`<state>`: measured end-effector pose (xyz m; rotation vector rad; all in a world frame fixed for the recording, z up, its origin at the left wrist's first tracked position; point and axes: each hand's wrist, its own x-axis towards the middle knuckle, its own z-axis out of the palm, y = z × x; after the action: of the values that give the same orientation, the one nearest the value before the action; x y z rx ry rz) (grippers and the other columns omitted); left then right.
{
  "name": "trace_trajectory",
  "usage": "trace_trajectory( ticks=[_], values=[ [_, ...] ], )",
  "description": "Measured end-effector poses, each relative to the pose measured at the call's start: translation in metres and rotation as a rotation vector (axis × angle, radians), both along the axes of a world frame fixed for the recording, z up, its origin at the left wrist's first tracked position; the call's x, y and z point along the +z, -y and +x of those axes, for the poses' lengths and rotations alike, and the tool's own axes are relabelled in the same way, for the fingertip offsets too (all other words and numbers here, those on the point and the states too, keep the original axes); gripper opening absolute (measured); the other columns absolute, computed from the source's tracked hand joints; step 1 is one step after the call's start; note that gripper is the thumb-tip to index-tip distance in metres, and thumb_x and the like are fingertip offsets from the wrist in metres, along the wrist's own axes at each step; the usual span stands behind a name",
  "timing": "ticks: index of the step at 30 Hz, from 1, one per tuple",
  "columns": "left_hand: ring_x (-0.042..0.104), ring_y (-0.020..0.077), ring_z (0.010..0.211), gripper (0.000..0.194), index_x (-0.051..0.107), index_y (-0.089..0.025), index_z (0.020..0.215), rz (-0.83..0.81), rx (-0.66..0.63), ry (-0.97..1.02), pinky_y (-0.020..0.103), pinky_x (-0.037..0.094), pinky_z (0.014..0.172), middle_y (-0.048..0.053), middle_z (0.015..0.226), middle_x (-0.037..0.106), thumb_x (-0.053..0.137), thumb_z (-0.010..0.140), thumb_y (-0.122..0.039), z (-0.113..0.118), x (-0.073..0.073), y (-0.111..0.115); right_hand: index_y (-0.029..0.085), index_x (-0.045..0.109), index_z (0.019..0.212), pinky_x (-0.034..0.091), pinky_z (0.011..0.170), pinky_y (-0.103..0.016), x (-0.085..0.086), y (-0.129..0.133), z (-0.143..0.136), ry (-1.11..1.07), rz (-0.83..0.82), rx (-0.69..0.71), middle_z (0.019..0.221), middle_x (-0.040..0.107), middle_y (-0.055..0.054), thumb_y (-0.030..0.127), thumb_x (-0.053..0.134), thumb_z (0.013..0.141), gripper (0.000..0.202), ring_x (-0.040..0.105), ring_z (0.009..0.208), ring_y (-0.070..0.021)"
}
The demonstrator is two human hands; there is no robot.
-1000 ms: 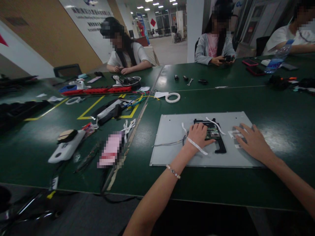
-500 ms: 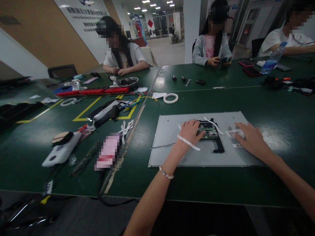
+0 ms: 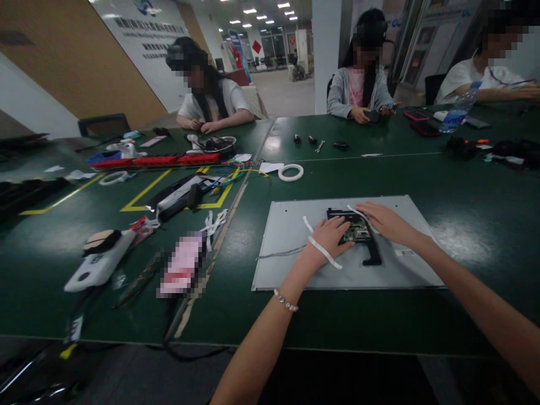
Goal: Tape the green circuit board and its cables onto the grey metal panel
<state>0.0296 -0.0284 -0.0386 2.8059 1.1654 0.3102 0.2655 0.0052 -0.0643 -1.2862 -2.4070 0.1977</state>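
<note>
A light grey flat panel (image 3: 287,275) lies on the green table in front of me. On it sits a black plastic bracket (image 3: 373,254) around a green circuit board (image 3: 358,233). My left hand (image 3: 328,241) rests on the left part of board and bracket, fingers stretched out. A white tape strip (image 3: 324,252) lies across the back of that hand near the wrist, and a second tape strip (image 3: 307,224) shows just left of it. My right hand (image 3: 386,222) lies flat with extended fingers at the bracket's upper right, touching a third tape strip (image 3: 361,216).
Thin grey wires (image 3: 280,253) run off the panel's left side. A tape roll (image 3: 291,172) lies behind the panel. At left are a pink-screened phone (image 3: 183,264), a white device (image 3: 99,261) and a red strip (image 3: 156,161). Several people sit across the table (image 3: 337,320).
My right hand has moved left from the label on the panel's right side to the tape strip by the bracket. My left hand stays on the board. The view has shifted slightly.
</note>
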Motion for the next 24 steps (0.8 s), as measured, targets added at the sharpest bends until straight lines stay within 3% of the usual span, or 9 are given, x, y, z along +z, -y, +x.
trace_trajectory(
  ticks=[6,14,20,24],
  values=[
    [0.040,0.0250,0.130,0.054,0.044,-0.017,0.134,0.004,-0.011,0.010,0.042,0.034,0.105,0.011,0.140,0.046,0.049,0.089,-0.046,0.000,-0.002,-0.001,0.015,0.058,0.125,0.037,0.107,-0.040,-0.004,-0.022,-0.009,0.143,0.066,0.068,0.130,0.055,-0.007,0.008,0.035,0.084,0.047,0.048,0.121,-0.0202],
    [0.042,0.0256,0.129,0.053,0.045,-0.016,0.132,0.013,-0.016,0.020,0.043,0.035,0.104,0.012,0.140,0.046,0.049,0.088,-0.046,0.001,-0.003,-0.002,0.017,0.054,0.130,0.039,0.105,-0.042,-0.006,-0.018,-0.016,0.203,0.043,0.007,0.136,0.049,-0.007,0.005,0.037,0.079,0.055,0.045,0.124,-0.0226],
    [0.042,0.0249,0.129,0.054,0.045,-0.017,0.133,0.021,-0.020,0.031,0.041,0.036,0.104,0.012,0.140,0.046,0.051,0.088,-0.046,0.000,-0.004,-0.002,0.019,0.052,0.132,0.039,0.104,-0.045,-0.004,-0.019,-0.018,0.220,0.022,-0.030,0.138,0.047,-0.007,0.006,0.036,0.081,0.055,0.044,0.126,-0.0242],
    [0.043,0.0241,0.128,0.054,0.044,-0.017,0.134,0.028,-0.022,0.044,0.040,0.035,0.104,0.011,0.140,0.047,0.049,0.089,-0.046,-0.001,-0.005,-0.002,0.017,0.046,0.137,0.037,0.106,-0.042,-0.008,-0.007,-0.008,0.186,0.008,-0.029,0.145,0.038,-0.008,0.008,0.033,0.083,0.056,0.039,0.130,-0.0228]
  ],
)
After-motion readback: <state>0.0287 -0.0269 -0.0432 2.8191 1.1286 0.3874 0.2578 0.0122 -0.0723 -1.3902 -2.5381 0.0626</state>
